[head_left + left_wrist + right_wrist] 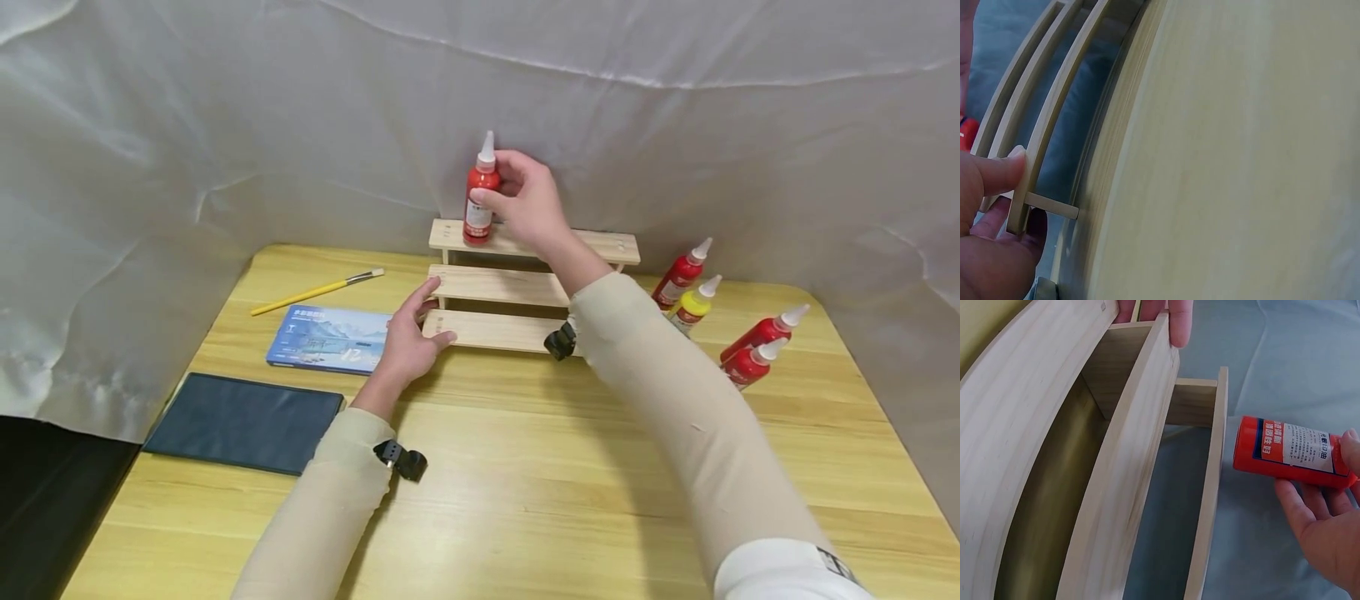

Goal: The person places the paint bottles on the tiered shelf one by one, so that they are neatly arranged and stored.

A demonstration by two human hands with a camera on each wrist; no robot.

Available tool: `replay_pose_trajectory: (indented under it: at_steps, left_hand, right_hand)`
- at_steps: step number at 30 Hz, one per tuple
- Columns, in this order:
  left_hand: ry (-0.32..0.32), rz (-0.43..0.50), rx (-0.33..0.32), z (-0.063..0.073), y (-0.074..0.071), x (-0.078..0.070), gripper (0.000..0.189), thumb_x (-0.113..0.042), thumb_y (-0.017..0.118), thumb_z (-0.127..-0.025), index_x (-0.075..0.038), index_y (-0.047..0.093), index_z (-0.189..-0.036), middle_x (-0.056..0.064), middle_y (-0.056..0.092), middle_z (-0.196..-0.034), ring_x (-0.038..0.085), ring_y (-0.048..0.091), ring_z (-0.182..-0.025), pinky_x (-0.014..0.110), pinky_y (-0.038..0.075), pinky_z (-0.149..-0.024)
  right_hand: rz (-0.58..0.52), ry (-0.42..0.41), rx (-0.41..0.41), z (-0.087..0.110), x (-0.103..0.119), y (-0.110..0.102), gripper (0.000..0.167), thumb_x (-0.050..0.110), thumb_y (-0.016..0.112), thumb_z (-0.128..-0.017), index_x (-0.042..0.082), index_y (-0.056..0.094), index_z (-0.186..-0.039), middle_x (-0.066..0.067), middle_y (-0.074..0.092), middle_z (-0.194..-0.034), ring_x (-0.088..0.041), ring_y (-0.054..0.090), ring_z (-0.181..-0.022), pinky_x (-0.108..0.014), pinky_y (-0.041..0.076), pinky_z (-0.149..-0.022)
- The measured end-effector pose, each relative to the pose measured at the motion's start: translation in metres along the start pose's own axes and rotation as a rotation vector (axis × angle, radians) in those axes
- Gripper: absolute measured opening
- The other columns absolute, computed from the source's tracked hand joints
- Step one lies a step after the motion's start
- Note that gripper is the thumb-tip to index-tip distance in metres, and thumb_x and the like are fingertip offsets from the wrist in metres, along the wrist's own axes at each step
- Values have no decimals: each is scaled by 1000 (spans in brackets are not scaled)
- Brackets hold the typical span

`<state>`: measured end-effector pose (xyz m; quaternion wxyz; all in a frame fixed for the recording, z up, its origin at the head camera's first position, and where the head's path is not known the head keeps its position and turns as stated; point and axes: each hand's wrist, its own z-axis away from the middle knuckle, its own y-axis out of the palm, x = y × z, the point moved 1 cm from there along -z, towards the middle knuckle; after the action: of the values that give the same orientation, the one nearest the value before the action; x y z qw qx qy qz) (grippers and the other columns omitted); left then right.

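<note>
A three-tier wooden rack (pixel 498 285) stands against the curtain at the back of the table. My left hand (pixel 408 346) grips its left end; in the left wrist view the thumb (pixel 1004 172) lies on one tier's face, with other fingers behind the bar. My right hand (pixel 534 204) holds a red bottle (pixel 478 215) with a white pointed cap between thumb and fingers. The bottle is upright over the left end of the top tier. In the right wrist view its base (pixel 1246 444) is close to that tier's surface.
Two red bottles (pixel 757 333) stand at the right, near a yellow bottle (pixel 690 310) and another red bottle (pixel 678 279). On the left lie a yellow paintbrush (pixel 315 292), a blue box (pixel 322 337) partly behind my left hand, and a dark flat case (pixel 243 423).
</note>
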<state>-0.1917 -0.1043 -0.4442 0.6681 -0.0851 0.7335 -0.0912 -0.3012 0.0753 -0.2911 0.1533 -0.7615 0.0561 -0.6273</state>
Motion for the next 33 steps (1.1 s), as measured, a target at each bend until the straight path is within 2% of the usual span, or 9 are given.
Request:
replay_pose_trajectory:
  at_steps: [17,28,33]
  left_hand:
    - [6,16,13,2,4,-1,87,10,76,-82,-23,41,-154,-3,40,-154,19,46,-132,37,33,-113]
    - [2,17,17,0,4,0,87,9,76,-83,-25,40,-154,-6,39,-154,19,45,-133,37,33,-113]
    - [-3,17,22,0,4,0,88,9,76,-82,-26,40,-154,-7,39,-154,19,45,-133,37,32,-114]
  right_hand:
    - [79,11,12,0,-3,4,50,11,76,-89,14,60,-136,-2,64,-124,-17,59,-105,-28,48,-95]
    - [105,-56,-34,3,-7,8,53,11,79,-87,13,60,-136,-2,63,-125,-15,59,-110,-22,46,-96]
    - [120,-99,-69,9,-7,9,54,12,82,-85,13,61,-135,-1,64,-124,-12,60,-109,-25,47,-97]
